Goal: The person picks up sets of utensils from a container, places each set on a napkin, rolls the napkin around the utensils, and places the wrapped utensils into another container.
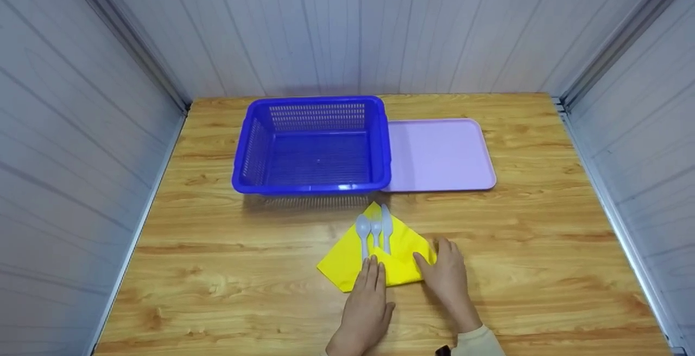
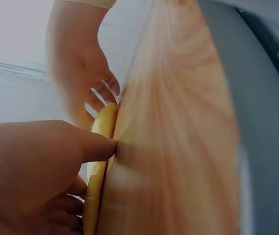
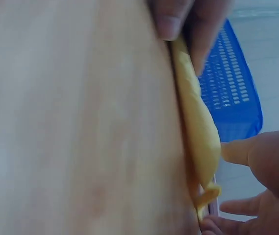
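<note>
A yellow cloth napkin (image 1: 339,269) lies on the table, its lower edge folded up over the cutlery handles. On it, side by side, are a pale grey spoon (image 1: 362,227), fork (image 1: 376,226) and knife (image 1: 386,223). My left hand (image 1: 366,307) presses the fold with straight fingers, the thumb held apart. At the napkin's right corner is my right hand (image 1: 448,274), thumb touching the cloth and fingers spread at its edge. A small upturned bit of napkin (image 3: 209,193) shows between that thumb and fingers in the right wrist view.
Behind the napkin stands a blue plastic basket (image 1: 309,189) with perforated sides. A pink tray (image 1: 440,155) lies to its right, partly covered by the basket's rim in the head view. Pale panel walls (image 1: 347,30) border the wooden table (image 1: 228,269) at the back and sides.
</note>
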Motion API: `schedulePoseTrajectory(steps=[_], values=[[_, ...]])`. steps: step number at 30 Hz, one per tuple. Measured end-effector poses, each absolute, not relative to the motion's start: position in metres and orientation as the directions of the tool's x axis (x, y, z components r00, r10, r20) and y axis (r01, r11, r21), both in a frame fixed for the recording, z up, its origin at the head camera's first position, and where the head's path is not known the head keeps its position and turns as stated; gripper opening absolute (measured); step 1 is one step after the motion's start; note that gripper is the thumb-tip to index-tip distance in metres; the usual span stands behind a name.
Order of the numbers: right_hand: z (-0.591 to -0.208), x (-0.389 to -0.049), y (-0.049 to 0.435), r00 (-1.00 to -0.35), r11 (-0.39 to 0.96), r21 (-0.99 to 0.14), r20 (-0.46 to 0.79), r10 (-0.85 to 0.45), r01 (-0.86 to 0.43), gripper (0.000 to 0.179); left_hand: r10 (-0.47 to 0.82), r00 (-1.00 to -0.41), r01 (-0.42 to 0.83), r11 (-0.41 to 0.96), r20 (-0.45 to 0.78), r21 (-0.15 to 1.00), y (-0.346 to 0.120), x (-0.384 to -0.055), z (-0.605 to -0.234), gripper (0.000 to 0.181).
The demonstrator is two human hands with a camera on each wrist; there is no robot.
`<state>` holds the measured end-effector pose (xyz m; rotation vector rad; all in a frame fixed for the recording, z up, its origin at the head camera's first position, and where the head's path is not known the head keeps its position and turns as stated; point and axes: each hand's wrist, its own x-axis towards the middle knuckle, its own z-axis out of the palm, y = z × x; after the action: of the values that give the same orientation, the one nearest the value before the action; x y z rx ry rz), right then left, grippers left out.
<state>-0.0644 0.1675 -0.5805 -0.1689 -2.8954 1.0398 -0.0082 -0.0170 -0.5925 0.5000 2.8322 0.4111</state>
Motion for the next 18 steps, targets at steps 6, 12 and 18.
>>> schedulePoseTrajectory(steps=[6, 12, 18], values=[[-0.575, -0.068, 0.172, -0.988, 0.713, -0.684, -0.122, 0.095, 0.153, 0.022, 0.352, -0.908, 0.252, 0.891, -0.226, 0.378, -0.015, -0.005, -0.595, 0.079], [-0.573, -0.064, 0.168, -0.97, 0.541, -0.809, -0.232, 0.068, 0.231, 0.029, 0.335, -0.904, 0.202, 0.882, -0.266, 0.426, -0.014, -0.006, -0.596, 0.081], [-0.575, -0.057, 0.162, -0.933, 0.223, -0.908, -0.36, 0.02, 0.355, 0.063, 0.35, -0.908, 0.242, 0.888, -0.232, 0.391, -0.015, -0.01, -0.595, 0.08]])
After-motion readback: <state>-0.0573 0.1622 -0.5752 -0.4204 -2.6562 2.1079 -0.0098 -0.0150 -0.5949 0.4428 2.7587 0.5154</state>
